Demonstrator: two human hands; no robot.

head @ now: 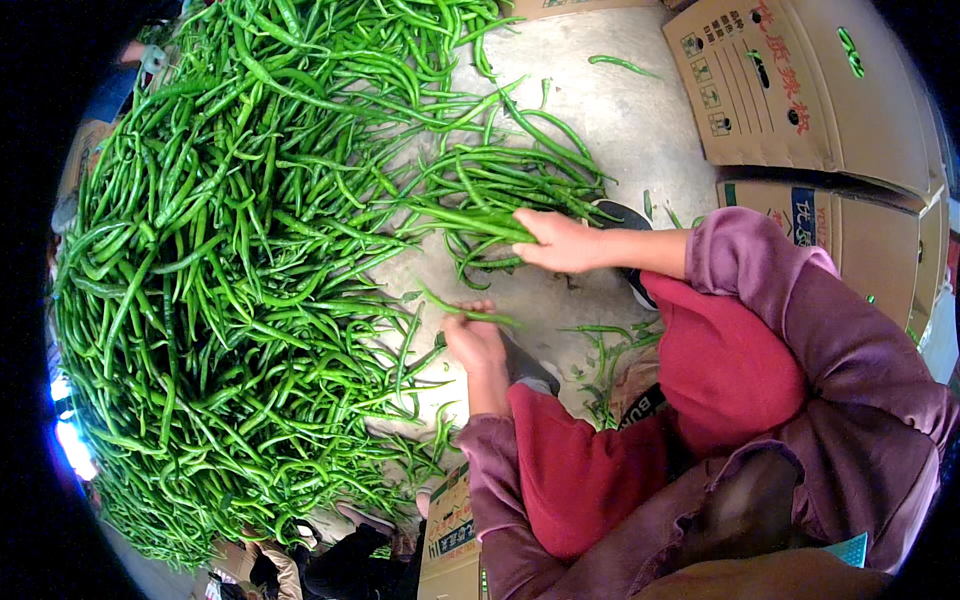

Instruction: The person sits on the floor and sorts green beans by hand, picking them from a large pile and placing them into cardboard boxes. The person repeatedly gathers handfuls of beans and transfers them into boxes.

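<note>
My right hand grips a bunch of long green chili peppers, all pointing left from the fingers. Beneath and behind it, more peppers lie in a loose bundle on the concrete floor. Lower down, my left hand has a single green chili pepper at its fingertips, blurred by motion. A large heap of green chili peppers covers the floor to the left of both hands.
Printed cardboard boxes stand at upper right, with another carton at the bottom. Pepper scraps and leaves lie between my feet. Another person's dark-clad leg shows at the bottom, and a gloved hand at upper left.
</note>
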